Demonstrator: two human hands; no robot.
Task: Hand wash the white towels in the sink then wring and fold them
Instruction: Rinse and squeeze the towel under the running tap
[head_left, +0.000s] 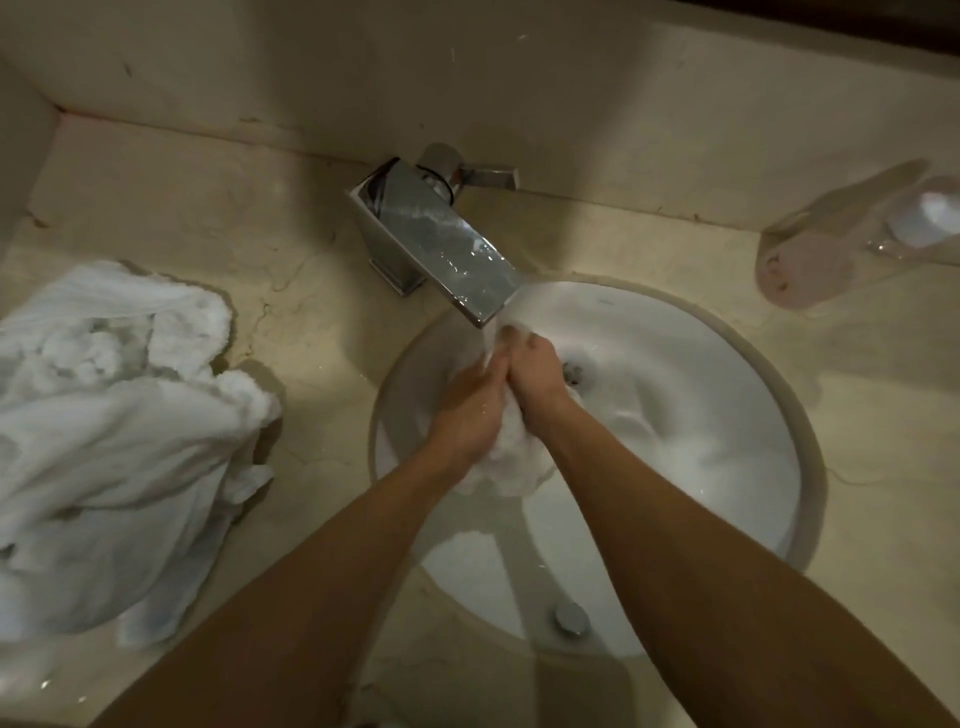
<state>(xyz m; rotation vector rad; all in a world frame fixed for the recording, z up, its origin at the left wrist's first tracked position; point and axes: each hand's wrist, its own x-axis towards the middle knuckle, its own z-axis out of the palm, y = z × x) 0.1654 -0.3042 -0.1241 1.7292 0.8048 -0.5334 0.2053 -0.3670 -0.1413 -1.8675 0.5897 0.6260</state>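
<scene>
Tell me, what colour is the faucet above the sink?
The faucet is shiny silver chrome, seen in the head view.

Dim, warm light; arm shadows cross the sink (727, 415); edges bend, and the right side looks blurred.

no readable text, labels or numbers

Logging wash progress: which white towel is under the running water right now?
The small towel gripped by both hands, left hand and right hand, in the sink. The other towels lie heaped on the counter.
</scene>
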